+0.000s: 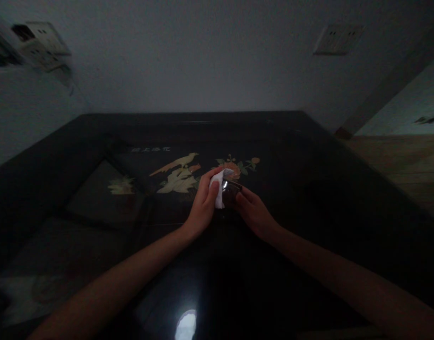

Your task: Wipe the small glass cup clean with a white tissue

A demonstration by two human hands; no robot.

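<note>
Dark shiny object (231, 190) over glossy black tabletop (291, 174), grey wall (188, 71) beyond.

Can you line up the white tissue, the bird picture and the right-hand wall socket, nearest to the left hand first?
From the left hand:
1. White tissue, in its grip
2. Bird picture, on the tabletop
3. Wall socket, upper right
</note>
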